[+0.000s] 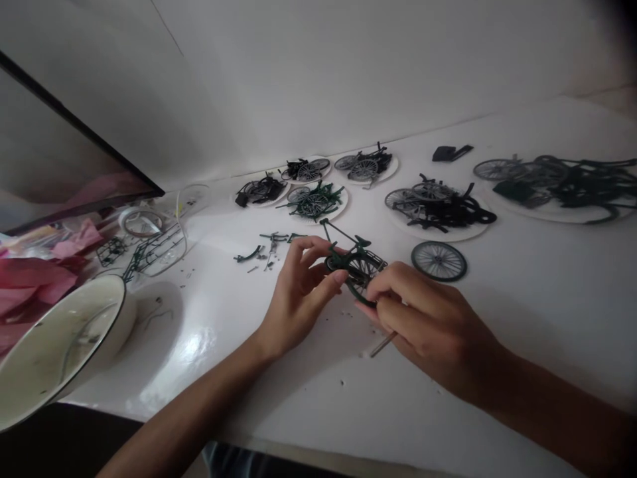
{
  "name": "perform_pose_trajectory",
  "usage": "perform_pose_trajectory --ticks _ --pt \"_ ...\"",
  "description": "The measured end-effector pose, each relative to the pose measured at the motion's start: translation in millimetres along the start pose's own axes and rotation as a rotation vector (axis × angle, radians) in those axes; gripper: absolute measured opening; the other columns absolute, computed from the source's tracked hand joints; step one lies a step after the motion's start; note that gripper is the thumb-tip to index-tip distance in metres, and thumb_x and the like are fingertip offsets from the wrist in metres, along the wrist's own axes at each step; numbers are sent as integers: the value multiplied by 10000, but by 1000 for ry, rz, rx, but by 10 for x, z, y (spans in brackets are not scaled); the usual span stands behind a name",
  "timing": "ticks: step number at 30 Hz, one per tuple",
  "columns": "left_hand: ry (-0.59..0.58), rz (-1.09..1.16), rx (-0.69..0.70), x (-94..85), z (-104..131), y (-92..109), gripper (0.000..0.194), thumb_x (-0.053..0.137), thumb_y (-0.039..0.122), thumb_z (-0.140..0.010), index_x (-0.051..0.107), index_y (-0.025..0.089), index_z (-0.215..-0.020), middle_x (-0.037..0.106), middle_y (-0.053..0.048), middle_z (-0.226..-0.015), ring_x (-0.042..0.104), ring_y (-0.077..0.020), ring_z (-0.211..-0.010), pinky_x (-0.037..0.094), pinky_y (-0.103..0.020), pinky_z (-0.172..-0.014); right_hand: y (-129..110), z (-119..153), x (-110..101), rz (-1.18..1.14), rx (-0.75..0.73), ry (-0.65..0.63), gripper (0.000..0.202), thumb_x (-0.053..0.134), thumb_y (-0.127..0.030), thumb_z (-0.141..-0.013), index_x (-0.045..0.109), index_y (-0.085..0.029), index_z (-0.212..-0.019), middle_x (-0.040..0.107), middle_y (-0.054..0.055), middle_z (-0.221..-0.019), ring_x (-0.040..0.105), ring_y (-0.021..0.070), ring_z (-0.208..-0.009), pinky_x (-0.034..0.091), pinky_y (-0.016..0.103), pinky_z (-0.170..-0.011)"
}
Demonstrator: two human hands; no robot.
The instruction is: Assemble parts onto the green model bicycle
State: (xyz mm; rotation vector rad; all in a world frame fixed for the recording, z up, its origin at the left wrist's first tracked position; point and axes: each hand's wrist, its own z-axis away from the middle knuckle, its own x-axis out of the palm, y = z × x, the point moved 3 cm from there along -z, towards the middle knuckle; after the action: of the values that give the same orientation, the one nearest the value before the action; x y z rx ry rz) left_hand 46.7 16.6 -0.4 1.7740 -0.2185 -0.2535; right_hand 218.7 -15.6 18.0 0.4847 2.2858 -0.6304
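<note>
A small green model bicycle (354,260) with its rear wheel fitted is held up between both hands over the white table (298,392). My left hand (303,292) grips the frame near the crank, thumb in front and fingers behind. My right hand (428,318) pinches the rear wheel and fender at the lower right; a thin metal rod (383,344) sticks out below its fingers. To the right of the bicycle a loose spoked wheel (439,260) lies flat. Small green and metal parts (271,245) are scattered left of the bicycle.
White plates of dark bicycle parts (438,232) stand along the back and right. At left are an enamel bowl (107,332), green wire racks (158,249) and pink wrapping (30,279). A black piece (444,154) lies near the wall.
</note>
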Motion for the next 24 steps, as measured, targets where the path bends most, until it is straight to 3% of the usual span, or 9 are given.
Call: perform_pose_trajectory --ticks 3,9,12,14,18,20,24 --pt "7 -68 41 -41 3 -1 159 558 215 -959 469 204 -1090 606 -89 -1187 625 -151 -975 569 -298 -829 14 9 42 2 1 -54 234 497 -13 -907 509 -164 -728 550 58 -865 519 132 -734 425 255 -601" --pt "-50 -138 12 -105 -28 -27 196 605 238 -929 599 162 -1110 616 -101 -1134 625 -165 -932 609 -266 -692 27 14 91 -27 22 -216 158 480 -72 -946 556 -148 -830 579 64 -929 567 131 -752 445 241 -612" --pt "-33 -182 37 -137 -34 -26 180 618 228 -914 628 161 -1081 607 -93 -1086 616 -171 -941 630 -265 -667 29 -8 20 -48 38 -181 175 502 -241 -977 526 -163 -822 584 56 -860 564 140 -692 429 255 -576" --pt "-21 -202 65 -142 -27 -17 175 631 226 -906 634 162 -1070 600 -90 -1075 621 -170 -939 642 -272 -672 69 -18 -42 -38 138 -181 253 448 -314 -997 489 -184 -785 552 14 -716 525 134 -582 392 266 -528" --pt "32 -354 190 -128 1 54 152 657 178 -886 655 180 -1038 602 -72 -1067 631 -170 -979 641 -275 -709 192 -8 -124 38 370 -190 172 398 -274 -1013 532 -179 -963 613 -13 -662 532 126 -479 362 268 -492" --pt "46 -434 268 -113 17 101 154 644 140 -887 661 187 -1032 607 -65 -1072 634 -162 -984 634 -271 -710 215 -9 -137 54 362 -147 142 450 -260 -1001 554 -176 -1050 681 10 -761 594 135 -537 389 266 -517" --pt "51 -563 414 -88 56 168 191 620 74 -881 670 192 -1022 633 -54 -1059 644 -147 -963 614 -258 -702 163 -20 -138 29 216 -63 96 530 -192 -965 618 -184 -1003 722 5 -862 661 125 -675 441 251 -604"
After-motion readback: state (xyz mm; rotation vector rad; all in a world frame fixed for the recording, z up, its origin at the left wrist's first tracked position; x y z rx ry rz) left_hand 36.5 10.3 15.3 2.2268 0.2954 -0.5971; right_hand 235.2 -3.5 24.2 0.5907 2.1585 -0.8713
